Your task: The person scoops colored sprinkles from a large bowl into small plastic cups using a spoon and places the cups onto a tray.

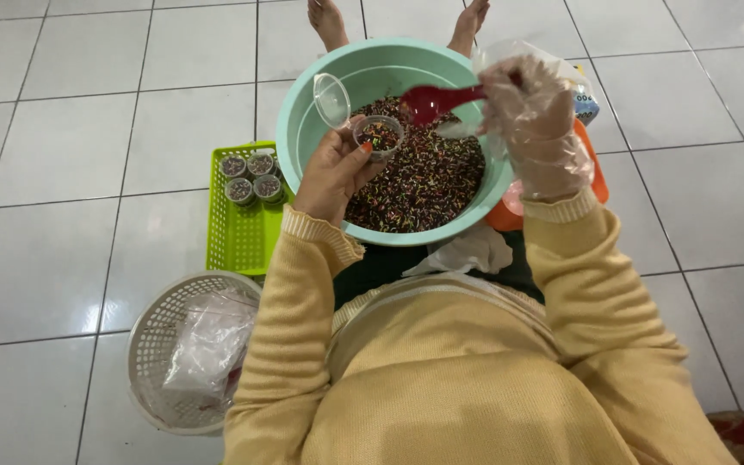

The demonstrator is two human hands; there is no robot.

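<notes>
**Filling a Little Cup With Sprinkles**

White floor tiles (88, 129) lie all around a person who sits with a big mint-green bowl (303, 112) in front. The bowl is full of dark, colourful sprinkles (428, 185).

The left hand (331, 172) is closed around a small clear cup (379, 135), held upright over the bowl. Its lid (331, 100) is flipped open and stands up on the left side. The right hand (534, 116) wears a thin plastic glove and grips a red spoon (441, 101). The spoon lies almost flat, long way across, with its scoop end pointing left, just above the cup.

Sprinkles could miss the cup, I think, because its mouth is small and the spoon is wide. A tipped cup would spill too.

Nearby, a green tray (238, 232) holds four filled cups (251, 176). A white basket (152, 336) holds a plastic bag (208, 344).
</notes>
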